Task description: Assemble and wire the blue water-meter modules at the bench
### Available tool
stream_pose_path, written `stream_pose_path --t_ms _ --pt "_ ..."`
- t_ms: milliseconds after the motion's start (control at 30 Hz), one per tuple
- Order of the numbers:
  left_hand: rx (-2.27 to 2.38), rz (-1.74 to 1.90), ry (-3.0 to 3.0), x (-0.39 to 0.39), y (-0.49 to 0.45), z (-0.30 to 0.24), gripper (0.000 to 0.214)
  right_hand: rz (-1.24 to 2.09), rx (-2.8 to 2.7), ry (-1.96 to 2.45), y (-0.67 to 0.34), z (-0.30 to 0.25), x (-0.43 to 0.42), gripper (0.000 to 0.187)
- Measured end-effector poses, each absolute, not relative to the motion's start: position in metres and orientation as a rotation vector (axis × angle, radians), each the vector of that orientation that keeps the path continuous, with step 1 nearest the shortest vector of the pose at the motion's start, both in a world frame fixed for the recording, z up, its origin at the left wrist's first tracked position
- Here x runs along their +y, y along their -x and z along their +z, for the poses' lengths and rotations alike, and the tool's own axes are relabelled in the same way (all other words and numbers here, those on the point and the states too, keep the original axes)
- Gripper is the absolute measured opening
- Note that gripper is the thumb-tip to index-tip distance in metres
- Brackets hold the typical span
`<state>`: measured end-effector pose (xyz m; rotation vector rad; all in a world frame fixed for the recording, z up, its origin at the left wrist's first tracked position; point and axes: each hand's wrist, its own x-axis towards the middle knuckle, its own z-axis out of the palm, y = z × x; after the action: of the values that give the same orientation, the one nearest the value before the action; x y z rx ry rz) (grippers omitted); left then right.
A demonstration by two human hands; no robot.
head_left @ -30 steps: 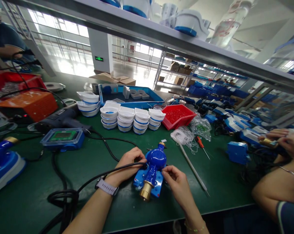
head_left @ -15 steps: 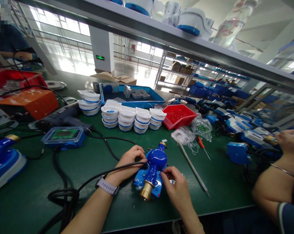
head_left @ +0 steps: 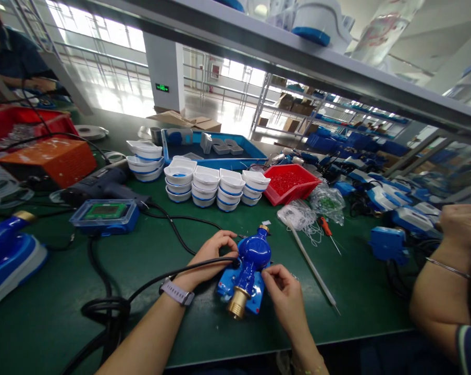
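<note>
A glossy blue water meter (head_left: 255, 252) with brass threaded ends lies in front of me on a light-blue plastic base (head_left: 227, 284). Along its left side my left hand (head_left: 215, 255) is closed with bent fingers, gripping the meter's edge where a black cable (head_left: 181, 270) meets it. My right hand (head_left: 285, 291) is at the meter's right side, thumb and forefinger pinched together against the edge. Whatever sits between those fingertips is too small or hidden to make out.
Stacked white-and-blue cups (head_left: 206, 179) stand behind, beside a red bin (head_left: 290, 182) of small red parts. A screwdriver (head_left: 326, 227) and a white rod (head_left: 311, 265) lie to the right. A display box (head_left: 104, 216) sits left. A co-worker's arm (head_left: 441, 281) is at right.
The view has shifted slightly, so things sit a little further right. Both hands stay at the meter, with the right hand's fingers a little more drawn together.
</note>
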<state>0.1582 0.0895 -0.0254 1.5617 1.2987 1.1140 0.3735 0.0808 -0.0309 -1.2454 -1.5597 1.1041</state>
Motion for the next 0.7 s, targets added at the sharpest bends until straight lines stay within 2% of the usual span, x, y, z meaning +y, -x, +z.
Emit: stream_pose_path --t_ms 300,500,700 --pt "1.233 1.091 -1.595 0.09 -0.153 -0.023 0.016 1.016 -1.506 1.292 -0.368 -0.034 0.079 0.03" --pt "1.266 1.11 -1.482 0.094 -0.158 -0.03 0.017 1.189 -1.38 1.267 -0.369 -0.035 0.086 0.031" --pt "1.036 1.235 -1.191 0.099 -0.168 -0.04 0.017 1.317 -1.302 1.239 -0.368 -0.034 0.087 0.031"
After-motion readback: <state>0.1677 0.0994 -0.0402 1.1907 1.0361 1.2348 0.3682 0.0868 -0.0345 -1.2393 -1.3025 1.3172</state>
